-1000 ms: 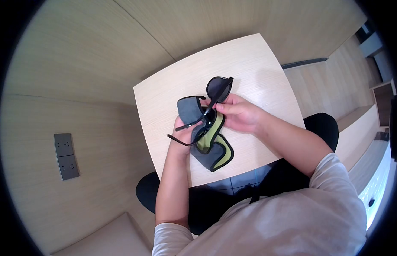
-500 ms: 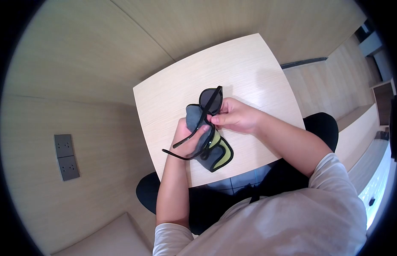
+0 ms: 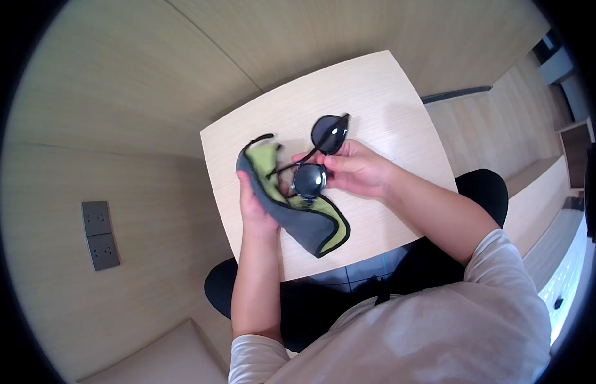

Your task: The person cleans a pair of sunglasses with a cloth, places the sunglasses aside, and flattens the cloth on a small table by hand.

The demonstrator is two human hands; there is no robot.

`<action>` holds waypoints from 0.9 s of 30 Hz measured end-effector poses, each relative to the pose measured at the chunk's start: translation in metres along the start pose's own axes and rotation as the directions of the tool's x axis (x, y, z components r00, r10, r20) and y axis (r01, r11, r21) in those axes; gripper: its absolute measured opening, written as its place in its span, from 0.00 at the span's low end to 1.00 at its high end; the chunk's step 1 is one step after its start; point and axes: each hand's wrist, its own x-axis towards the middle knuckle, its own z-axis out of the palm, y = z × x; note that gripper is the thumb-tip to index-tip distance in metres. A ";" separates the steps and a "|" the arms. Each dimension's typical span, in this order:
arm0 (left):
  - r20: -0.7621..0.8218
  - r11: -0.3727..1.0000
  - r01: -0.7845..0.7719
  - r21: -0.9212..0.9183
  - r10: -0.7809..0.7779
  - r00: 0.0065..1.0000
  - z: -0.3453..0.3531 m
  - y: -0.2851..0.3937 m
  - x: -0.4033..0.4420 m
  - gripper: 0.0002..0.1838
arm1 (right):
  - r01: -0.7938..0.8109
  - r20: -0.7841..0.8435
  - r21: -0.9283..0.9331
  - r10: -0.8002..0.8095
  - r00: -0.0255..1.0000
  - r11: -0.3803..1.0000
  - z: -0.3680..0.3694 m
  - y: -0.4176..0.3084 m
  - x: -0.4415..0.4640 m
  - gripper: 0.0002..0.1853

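In my right hand [image 3: 357, 169] is a pair of black sunglasses [image 3: 309, 180], pinched near the bridge, with the dark lenses turned toward me. One temple arm reaches left toward the mouth of a soft glasses pouch [image 3: 291, 217], grey outside and lime green inside with black edging. My left hand [image 3: 255, 208] grips the pouch at its left side, thumb on the grey face, other fingers mostly hidden behind or inside it. The pouch gapes and its lower end hangs low over the small table [image 3: 375, 83].
A light wood wall [image 3: 119, 96] runs along the table's far and left sides. A double socket plate [image 3: 101, 235] is fixed to it on the left. My legs [image 3: 483, 192] are beneath the table, and a beige seat [image 3: 163, 355] shows at lower left.
My left hand has shifted left, opening the pouch so its green lining shows. The sunglasses have turned over in my right hand, lenses now facing me.
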 end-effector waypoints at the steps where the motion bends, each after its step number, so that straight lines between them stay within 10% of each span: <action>1: 0.090 0.988 0.012 -0.153 0.002 0.996 -0.007 0.007 0.000 0.35 | -0.024 0.001 -0.016 0.024 1.000 1.000 0.004 -0.003 -0.001 0.16; 3: 0.070 0.931 -0.023 -0.365 0.052 0.996 0.001 0.020 -0.002 0.37 | 0.013 0.002 -0.002 -0.013 1.000 1.000 0.008 -0.004 -0.002 0.17; 7: 0.025 0.978 -0.191 -0.085 0.193 0.981 0.031 0.012 0.000 0.38 | -0.019 -0.041 -0.048 0.017 0.999 0.999 0.004 -0.001 0.000 0.14; 8: 0.208 0.982 -0.104 -0.159 0.136 0.969 0.023 0.010 0.001 0.40 | -0.034 -0.052 -0.052 0.031 0.998 0.998 0.003 -0.001 0.000 0.13; 17: 0.013 0.930 -0.046 0.363 0.044 0.999 0.018 -0.003 -0.014 0.61 | -0.081 -0.111 -0.172 0.062 0.992 0.982 -0.002 0.005 0.002 0.10; 27: 0.015 0.765 0.035 0.643 -0.058 0.998 0.027 -0.004 -0.004 0.38 | -0.081 -0.121 -0.170 0.061 0.991 0.982 -0.002 0.006 0.002 0.14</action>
